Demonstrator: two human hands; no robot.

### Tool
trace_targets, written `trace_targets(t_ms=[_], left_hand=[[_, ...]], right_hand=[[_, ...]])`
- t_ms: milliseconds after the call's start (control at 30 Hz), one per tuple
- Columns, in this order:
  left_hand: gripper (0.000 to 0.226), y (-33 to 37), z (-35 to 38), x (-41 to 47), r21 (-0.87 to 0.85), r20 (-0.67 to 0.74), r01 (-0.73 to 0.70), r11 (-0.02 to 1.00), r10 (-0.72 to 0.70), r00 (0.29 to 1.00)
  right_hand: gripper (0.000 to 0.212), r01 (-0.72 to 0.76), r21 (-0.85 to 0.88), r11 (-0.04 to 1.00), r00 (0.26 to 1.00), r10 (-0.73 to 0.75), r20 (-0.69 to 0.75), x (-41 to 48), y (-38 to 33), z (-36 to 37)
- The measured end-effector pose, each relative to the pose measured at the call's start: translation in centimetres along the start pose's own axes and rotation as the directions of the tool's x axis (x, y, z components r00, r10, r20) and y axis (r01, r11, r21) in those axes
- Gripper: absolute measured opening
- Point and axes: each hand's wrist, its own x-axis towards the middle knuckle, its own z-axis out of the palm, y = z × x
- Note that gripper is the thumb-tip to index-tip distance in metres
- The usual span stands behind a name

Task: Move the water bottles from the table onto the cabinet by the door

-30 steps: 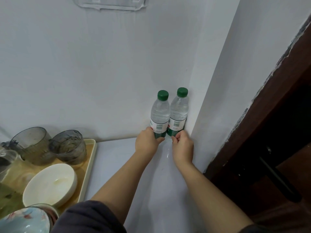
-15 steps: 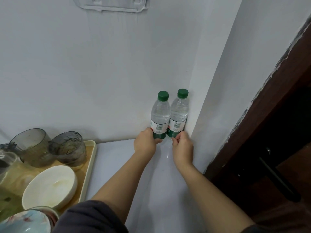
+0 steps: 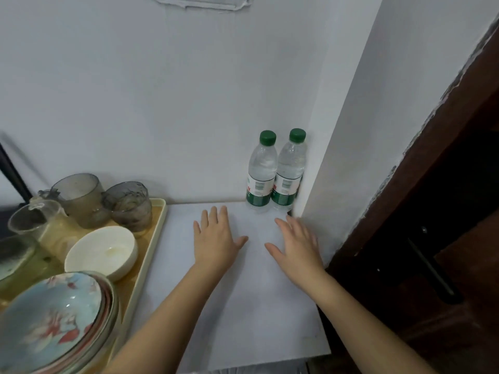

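Two clear water bottles with green caps stand upright side by side in the back right corner of the white cabinet top [image 3: 243, 319]: the left bottle [image 3: 261, 174] and the right bottle [image 3: 290, 171], touching each other and close to the wall. My left hand [image 3: 214, 238] hovers flat with fingers spread, in front of and left of the bottles. Nearer the right wall, my right hand [image 3: 297, 241] is likewise flat and spread. Neither hand touches a bottle.
A beige tray [image 3: 158, 228] on the left holds grey glass cups [image 3: 129, 205], a white bowl [image 3: 101, 252] and stacked patterned plates [image 3: 54, 322]. A dark wooden door [image 3: 445, 238] with a black handle [image 3: 432, 271] stands at the right.
Both hands let go of the bottles' bases and drew back toward me, opening flat. The bottles stay standing in the corner.
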Motion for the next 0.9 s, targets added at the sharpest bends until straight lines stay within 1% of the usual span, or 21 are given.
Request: trace_targets(t_ms=[67, 133, 233, 333, 433, 533, 600, 700, 800, 900], left_hand=[[0.085, -0.7, 0.3, -3.0, 0.044, 0.003, 0.026, 0.999, -0.026, 1.0], [0.083, -1.2, 0.4, -6.0, 0.077, 0.004, 0.061, 0.995, -0.062, 0.998], [0.081, -2.0, 0.9, -10.2, 0.096, -0.042, 0.115, 0.989, -0.112, 0.993], [0.085, -3.0, 0.9, -14.8, 0.072, -0.118, 0.197, 0.978, -0.187, 0.975], [0.079, -4.0, 0.2, -19.3, 0.063, -0.202, 0.287, 0.956, -0.269, 0.942], [0.076, -5.0, -0.3, -23.8, 0.044, -0.258, 0.39, 0.92, -0.367, 0.894], [0.076, -5.8, 0.0, -26.6, 0.032, -0.264, 0.474, 0.88, -0.45, 0.853], [0.075, -6.9, 0.7, -30.9, 0.005, -0.264, 0.606, 0.796, -0.583, 0.768], [0.076, -7.6, 1.1, -35.1, -0.014, -0.262, 0.712, 0.702, -0.69, 0.675], [0.076, -8.1, 1.5, -39.5, -0.025, -0.252, 0.795, 0.607, -0.773, 0.582]], right_hand=[[0.07, 0.061, -0.099, 0.993, 0.993, -0.05, 0.105, -1.2, -0.8, -0.2], [0.072, 0.12, -0.13, 0.984, 0.981, -0.097, 0.17, -2.2, -1.6, -0.5], [0.072, 0.203, -0.098, 0.974, 0.957, -0.177, 0.229, -3.6, -2.7, -0.7], [0.072, 0.342, -0.03, 0.939, 0.909, -0.322, 0.266, -5.2, -4.6, -0.3], [0.073, 0.514, -0.023, 0.857, 0.819, -0.483, 0.309, -7.1, -7.1, 0.1], [0.073, 0.634, -0.027, 0.773, 0.728, -0.584, 0.36, -9.0, -9.5, 0.8], [0.076, 0.699, -0.025, 0.714, 0.667, -0.639, 0.383, -10.4, -10.8, 1.5], [0.084, 0.789, -0.015, 0.615, 0.562, -0.711, 0.423, -13.1, -12.6, 2.6], [0.085, 0.855, 0.039, 0.518, 0.443, -0.766, 0.466, -16.1, -14.2, 3.6], [0.083, 0.909, 0.073, 0.411, 0.33, -0.815, 0.476, -19.2, -15.9, 5.0]])
